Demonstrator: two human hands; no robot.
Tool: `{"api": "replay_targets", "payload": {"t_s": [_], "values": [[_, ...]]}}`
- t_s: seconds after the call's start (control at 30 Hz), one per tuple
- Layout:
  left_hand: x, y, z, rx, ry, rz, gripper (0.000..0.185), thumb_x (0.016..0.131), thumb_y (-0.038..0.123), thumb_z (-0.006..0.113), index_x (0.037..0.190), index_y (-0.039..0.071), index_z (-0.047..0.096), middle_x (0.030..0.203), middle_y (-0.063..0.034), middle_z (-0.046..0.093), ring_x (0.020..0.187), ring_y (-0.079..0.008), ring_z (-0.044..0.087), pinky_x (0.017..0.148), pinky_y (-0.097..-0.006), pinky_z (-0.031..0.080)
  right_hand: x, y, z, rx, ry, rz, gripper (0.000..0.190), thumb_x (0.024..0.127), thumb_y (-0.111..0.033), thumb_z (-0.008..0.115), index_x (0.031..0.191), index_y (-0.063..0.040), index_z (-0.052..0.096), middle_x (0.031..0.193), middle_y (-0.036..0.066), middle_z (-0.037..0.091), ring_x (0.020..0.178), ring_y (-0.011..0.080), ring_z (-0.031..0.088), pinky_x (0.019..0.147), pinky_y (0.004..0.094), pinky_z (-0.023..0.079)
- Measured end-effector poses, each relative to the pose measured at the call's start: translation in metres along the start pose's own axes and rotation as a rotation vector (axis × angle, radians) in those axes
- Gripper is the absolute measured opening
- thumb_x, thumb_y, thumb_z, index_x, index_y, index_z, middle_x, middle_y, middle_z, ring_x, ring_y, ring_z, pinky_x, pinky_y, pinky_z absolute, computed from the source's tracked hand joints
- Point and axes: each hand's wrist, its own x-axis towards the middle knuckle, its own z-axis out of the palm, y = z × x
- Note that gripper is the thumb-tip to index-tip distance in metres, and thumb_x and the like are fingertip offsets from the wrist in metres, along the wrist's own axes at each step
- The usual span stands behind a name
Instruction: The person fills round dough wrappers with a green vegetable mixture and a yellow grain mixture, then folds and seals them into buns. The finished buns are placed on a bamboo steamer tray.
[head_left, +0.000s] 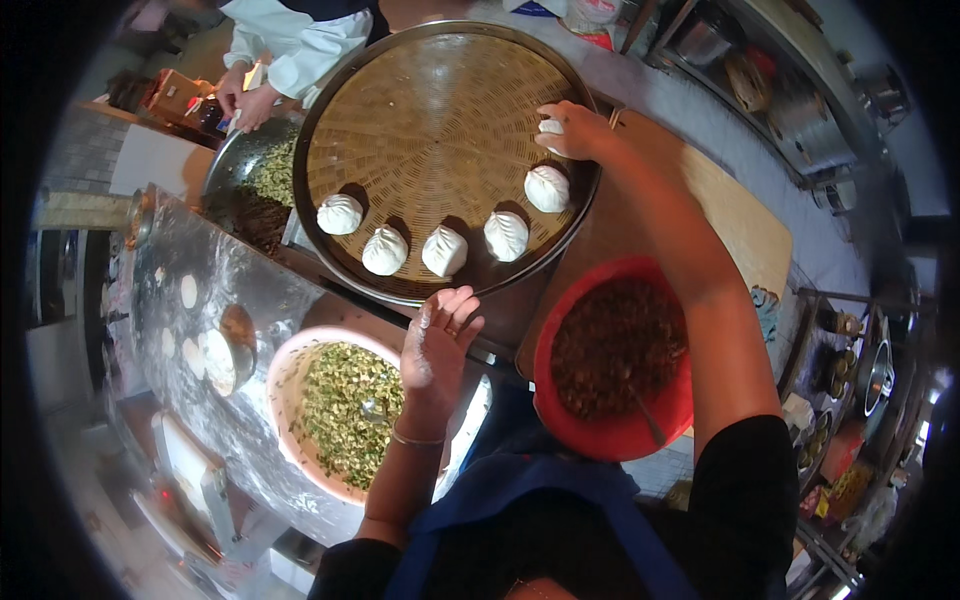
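Note:
My right hand (579, 132) reaches to the right side of a large round steamer tray (442, 97), its fingers around a pleated white bun (551, 129). Whether that bun rests on the woven base is hard to tell. Along the near rim sit several more pleated buns, among them one just below my hand (547, 189) and one at the left (340, 214). Floury and palm up, my left hand (437, 352) holds nothing, its fingers apart. It hovers between the tray's near rim and a pink basin (281, 390) of chopped green-and-yellow filling (349, 412).
A red basin (551, 420) of dark filling with a spoon stands at right. On the floured metal table (262, 442) lie dough rounds (189, 291) and a dough piece (225, 364). Across from me, a co-worker's hands (251, 105) work over a metal bowl (217, 176). A wooden board (720, 195) lies right.

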Motion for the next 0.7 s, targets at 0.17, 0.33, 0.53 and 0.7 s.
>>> {"api": "replay_targets", "payload": {"t_s": [0.17, 0.33, 0.53, 0.7], "values": [[-0.009, 0.001, 0.011, 0.038, 0.028, 0.125, 0.021, 0.096, 0.027, 0.048, 0.096, 0.007, 0.053, 0.102, -0.0082, 0.059, 0.1, -0.0202, 0.056, 0.092, -0.0365, 0.043, -0.016, 0.006, -0.013, 0.093, 0.307, -0.199, 0.056, 0.08, -0.027, 0.064, 0.127, 0.0, 0.049, 0.119, 0.023, 0.054, 0.11, 0.0362, 0.053, 0.096, 0.0399, 0.041], [-0.046, 0.014, 0.005, -0.012, 0.065, 0.347, 0.026, 0.099, 0.025, 0.044, 0.078, 0.009, 0.047, 0.08, -0.0043, 0.053, 0.082, -0.0171, 0.054, 0.084, -0.0342, 0.046, -0.068, -0.036, -0.047, 0.005, -0.089, -0.151, 0.028, 0.08, -0.014, 0.064, 0.104, 0.001, 0.064, 0.095, 0.017, 0.067, 0.089, 0.0247, 0.065, 0.079, 0.0343, 0.051], [-0.115, 0.027, -0.015, -0.114, 0.236, 0.568, 0.034, 0.096, 0.033, 0.051, 0.073, 0.008, 0.049, 0.066, -0.0076, 0.054, 0.067, -0.0199, 0.055, 0.07, -0.0327, 0.047, -0.12, -0.03, -0.033, 0.571, -0.214, -0.244, 0.033, 0.089, -0.015, 0.061, 0.113, 0.008, 0.058, 0.105, 0.015, 0.066, 0.094, 0.0174, 0.062, 0.082, 0.0287, 0.049], [-0.21, 0.06, -0.108, 0.054, 0.576, 0.869, 0.012, 0.087, 0.017, 0.062, 0.082, 0.007, 0.061, 0.072, -0.0014, 0.059, 0.067, -0.0109, 0.053, 0.068, -0.0257, 0.045, -0.165, -0.099, -0.051, 0.58, -0.326, -0.265, 0.025, 0.091, -0.014, 0.056, 0.105, 0.005, 0.06, 0.096, 0.012, 0.066, 0.084, 0.0164, 0.063, 0.074, 0.0286, 0.051]]}}
